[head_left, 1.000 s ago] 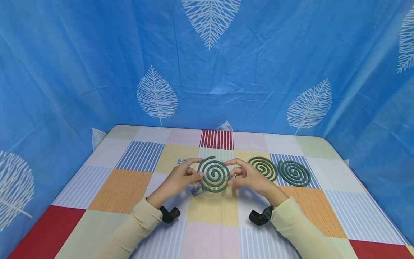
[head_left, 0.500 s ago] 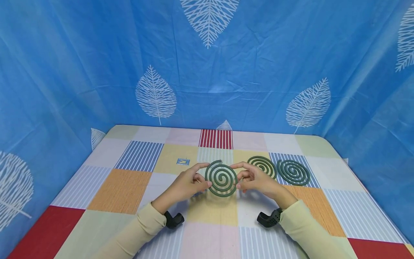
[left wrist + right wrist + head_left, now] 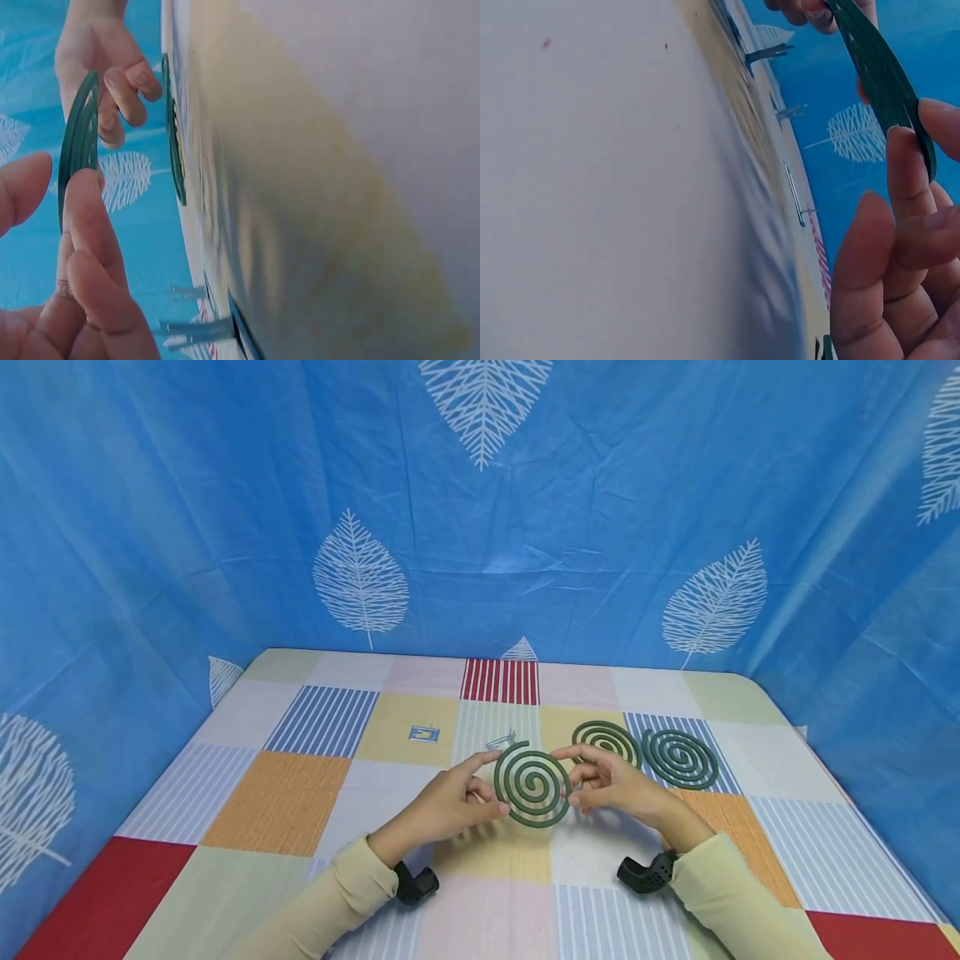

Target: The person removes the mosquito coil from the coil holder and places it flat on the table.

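A green mosquito coil (image 3: pixel 533 785), a flat spiral, is held up above the table between both hands. My left hand (image 3: pixel 453 806) pinches its left rim between thumb and fingers. On the opposite rim, my right hand (image 3: pixel 626 789) pinches the coil the same way. The left wrist view shows the coil (image 3: pixel 79 139) nearly edge-on, apart from the tabletop. Seen from the right wrist, the coil (image 3: pixel 885 82) is tilted and also edge-on. Behind it on the cloth lies a small metal coil stand (image 3: pixel 501 742), partly covered by coil and fingers.
Two more mosquito coils lie at the right, a left one (image 3: pixel 600 745) partly behind my right hand and a right one (image 3: pixel 681 760) beside it. Another metal stand (image 3: pixel 424 734) with a raised prong lies farther left. Blue curtain (image 3: pixel 570 527) surrounds the patchwork-covered table (image 3: pixel 277 797).
Both hands have carried the coil rightward and nearer to the person, keeping hold of its rim. The stand behind it has come into view, while one under the left hand has become hidden.
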`<state>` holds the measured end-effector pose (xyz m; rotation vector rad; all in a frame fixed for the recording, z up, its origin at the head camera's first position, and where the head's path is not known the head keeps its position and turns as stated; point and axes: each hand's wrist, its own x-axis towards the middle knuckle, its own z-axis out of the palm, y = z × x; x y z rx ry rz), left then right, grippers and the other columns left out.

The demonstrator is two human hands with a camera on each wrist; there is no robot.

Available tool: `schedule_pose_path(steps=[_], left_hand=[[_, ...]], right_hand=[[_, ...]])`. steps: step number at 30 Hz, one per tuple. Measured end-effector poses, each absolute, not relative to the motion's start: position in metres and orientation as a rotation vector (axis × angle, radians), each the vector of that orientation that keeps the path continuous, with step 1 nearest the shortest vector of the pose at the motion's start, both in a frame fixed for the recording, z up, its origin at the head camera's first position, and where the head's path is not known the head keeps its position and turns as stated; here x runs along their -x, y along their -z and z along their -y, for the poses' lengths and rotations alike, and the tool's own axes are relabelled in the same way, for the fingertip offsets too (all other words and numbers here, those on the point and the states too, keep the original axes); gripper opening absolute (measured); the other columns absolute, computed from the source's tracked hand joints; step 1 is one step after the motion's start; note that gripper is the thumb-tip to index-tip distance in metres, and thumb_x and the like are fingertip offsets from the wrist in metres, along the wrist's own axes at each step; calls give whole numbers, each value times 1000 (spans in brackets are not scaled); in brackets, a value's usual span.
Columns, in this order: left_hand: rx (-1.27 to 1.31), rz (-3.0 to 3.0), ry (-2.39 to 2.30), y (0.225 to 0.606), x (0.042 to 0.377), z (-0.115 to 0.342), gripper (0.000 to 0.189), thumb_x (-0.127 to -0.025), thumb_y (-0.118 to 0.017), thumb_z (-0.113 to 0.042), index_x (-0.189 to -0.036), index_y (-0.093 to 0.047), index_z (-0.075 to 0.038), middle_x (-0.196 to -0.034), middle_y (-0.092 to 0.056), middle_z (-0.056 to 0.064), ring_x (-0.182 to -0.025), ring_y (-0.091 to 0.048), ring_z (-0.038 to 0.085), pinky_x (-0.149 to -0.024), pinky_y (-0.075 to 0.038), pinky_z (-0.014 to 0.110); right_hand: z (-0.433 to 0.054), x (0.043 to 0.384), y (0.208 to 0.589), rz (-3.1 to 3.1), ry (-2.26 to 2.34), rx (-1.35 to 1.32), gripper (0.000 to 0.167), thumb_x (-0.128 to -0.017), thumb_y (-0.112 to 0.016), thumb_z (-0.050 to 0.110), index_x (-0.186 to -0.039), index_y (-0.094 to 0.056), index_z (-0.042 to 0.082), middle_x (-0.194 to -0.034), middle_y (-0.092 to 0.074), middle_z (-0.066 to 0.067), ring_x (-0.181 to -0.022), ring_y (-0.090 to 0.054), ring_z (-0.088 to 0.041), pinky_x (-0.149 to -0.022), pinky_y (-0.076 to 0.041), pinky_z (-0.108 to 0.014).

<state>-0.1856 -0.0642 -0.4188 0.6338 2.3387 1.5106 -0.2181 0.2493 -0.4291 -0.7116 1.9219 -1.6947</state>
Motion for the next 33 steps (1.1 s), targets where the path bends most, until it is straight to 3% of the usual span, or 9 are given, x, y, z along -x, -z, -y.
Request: schedule_pose_path(steps=[13, 23, 33], left_hand=[[-543, -2116, -1627, 422, 183, 46, 87, -96, -81, -11, -167, -33, 0, -92, -77, 1, -72, -69, 15, -61, -53, 29], [-498, -2068, -1637, 424, 182, 32, 84, -96, -81, -10, -166, -36, -3, -97, -78, 4, -73, -70, 13, -60, -50, 27], [-477, -2023, -1639, 421, 181, 17, 87, -94, -82, -10, -167, -36, -7, -97, -77, 1, -72, -70, 12, -59, -49, 25]], right_hand=[[-272, 218, 431, -1869, 1669, 737, 68, -99, -70, -6, -155, -33, -18, -103, -72, -2, -81, -69, -10, -71, -60, -28], [-289, 218, 429, -1834, 1648, 769, 72, -97, -70, -9, -155, -30, -20, -105, -72, -3, -86, -70, -11, -74, -61, -27], [-307, 217, 427, -1846, 1633, 797, 64, -98, -70, -9, -157, -45, -7, -108, -72, -1, -86, -67, -8, -73, -56, -24]])
